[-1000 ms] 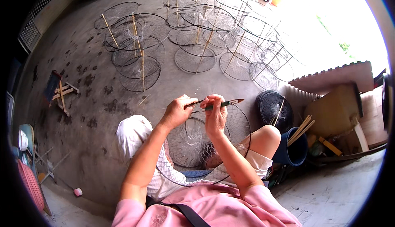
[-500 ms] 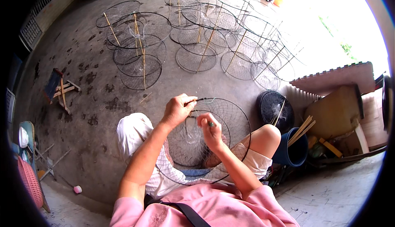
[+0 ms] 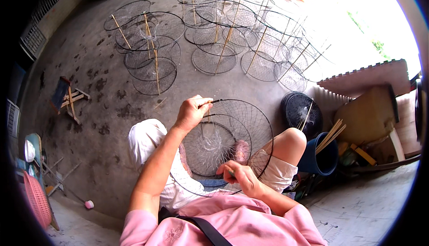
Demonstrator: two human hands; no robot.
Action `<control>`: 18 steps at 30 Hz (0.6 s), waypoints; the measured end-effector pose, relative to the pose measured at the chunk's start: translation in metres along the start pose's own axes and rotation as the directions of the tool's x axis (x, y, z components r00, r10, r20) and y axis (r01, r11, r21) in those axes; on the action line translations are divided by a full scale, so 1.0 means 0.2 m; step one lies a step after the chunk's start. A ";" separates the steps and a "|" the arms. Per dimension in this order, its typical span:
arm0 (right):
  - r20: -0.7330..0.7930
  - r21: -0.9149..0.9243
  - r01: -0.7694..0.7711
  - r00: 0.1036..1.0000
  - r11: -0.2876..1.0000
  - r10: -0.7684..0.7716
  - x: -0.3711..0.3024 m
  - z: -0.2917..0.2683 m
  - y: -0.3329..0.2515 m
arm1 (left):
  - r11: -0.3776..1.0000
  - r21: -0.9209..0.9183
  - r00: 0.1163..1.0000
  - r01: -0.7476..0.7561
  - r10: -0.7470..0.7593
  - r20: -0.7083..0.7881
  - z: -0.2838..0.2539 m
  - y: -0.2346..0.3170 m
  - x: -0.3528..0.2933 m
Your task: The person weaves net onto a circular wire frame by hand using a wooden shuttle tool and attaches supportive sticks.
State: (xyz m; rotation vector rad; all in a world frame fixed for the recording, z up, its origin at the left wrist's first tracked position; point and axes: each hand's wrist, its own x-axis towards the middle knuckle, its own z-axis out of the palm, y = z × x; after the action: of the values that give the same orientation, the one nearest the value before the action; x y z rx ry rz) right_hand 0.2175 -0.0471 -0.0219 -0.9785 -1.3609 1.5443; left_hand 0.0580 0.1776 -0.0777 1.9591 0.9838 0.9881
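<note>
A black hoop (image 3: 261, 125) with pale netting in a spoked web pattern is seen. A pink shirt (image 3: 232, 221) crossed by a black strap (image 3: 203, 228) and white shorts (image 3: 147, 141) are worn. Tan sticks (image 3: 330, 134) are kept in a dark blue bucket (image 3: 319, 161). The grey floor (image 3: 89, 81) is mottled with dark stains.

No packages, labels, signs or screens — none visible

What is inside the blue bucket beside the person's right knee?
Several pale bamboo sticks stand in the blue bucket, leaning out over its rim toward the right. Their lower ends and the bucket's bottom are hidden by its dark interior, so anything else inside cannot be seen.
</note>
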 end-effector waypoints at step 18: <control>-0.288 -0.717 -0.240 0.957 0.654 0.036 0.64 -0.21 0.38 | 0.967 -0.170 0.977 0.188 -0.167 0.132 -0.14 -0.12 0.14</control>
State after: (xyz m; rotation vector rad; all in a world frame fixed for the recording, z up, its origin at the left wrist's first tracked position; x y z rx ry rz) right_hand 0.2047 0.0830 -0.1046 -1.7554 -1.8031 0.8669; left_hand 0.0378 0.2185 -0.0760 1.7245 0.9509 0.8231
